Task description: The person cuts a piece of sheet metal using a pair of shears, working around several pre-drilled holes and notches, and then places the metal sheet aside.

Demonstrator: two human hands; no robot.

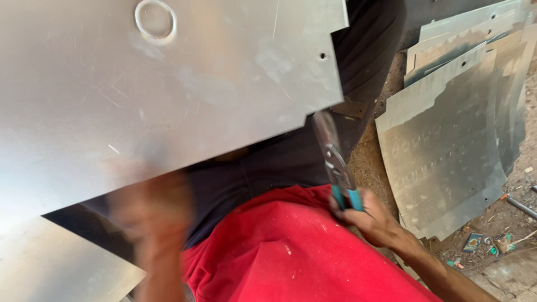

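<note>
The metal sheet [140, 95] fills the upper left of the head view — a large, pale grey panel with fine scratches, a pressed ring near its top edge, a small punched hole near its right edge and a stepped, notched outline along the right and lower sides. It is held tilted above the person's lap, over dark clothing and a red cloth [296, 251] that covers the thighs.

The left hand [154, 212] is at the sheet's lower edge, blurred by movement; its grip seems to be on or just under that edge, but whether the fingers are clamped on the metal cannot be told. The right hand [372, 218] is wrapped tight around the blue handles of a pair of tin snips [335, 162], fingers together around them. The snips point up and to the left, their steel blades just beside the notched lower right corner of the sheet — touching or slightly apart cannot be told.

To the right, a stack of cut metal pieces [447, 145] with similar stepped outlines leans over the dirt floor [514, 218], where small scraps and litter lie. Another pale sheet [56, 268] shows at lower left.
</note>
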